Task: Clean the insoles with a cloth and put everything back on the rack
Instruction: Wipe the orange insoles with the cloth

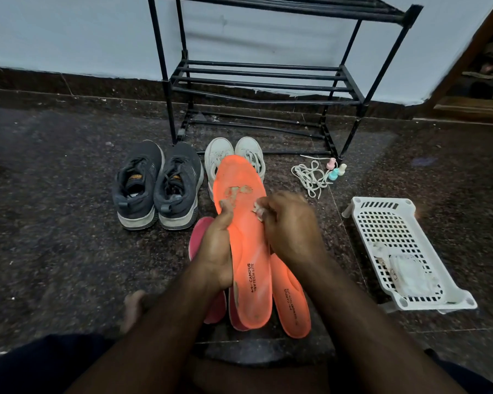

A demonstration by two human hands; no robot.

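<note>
My left hand (217, 248) grips the left edge of an orange insole (241, 194) and holds it up lengthwise, toe away from me. The insole has a worn, flaking patch near its forefoot. My right hand (289, 226) is closed on a small white cloth (259, 209), which is pressed against the insole's right side. A second orange insole (292, 302) lies on the floor below, with two pink insoles (197, 237) partly hidden under my hands. The black metal rack (256, 81) stands against the wall with bare shelves.
A pair of dark grey sneakers (157, 186) and a pair of white sneakers (219, 157) sit in front of the rack. White laces (310, 176) and small pastel bottles (336, 169) lie to the right. A white plastic basket (404, 251) holds white wipes. My bare foot (133, 308) rests lower left.
</note>
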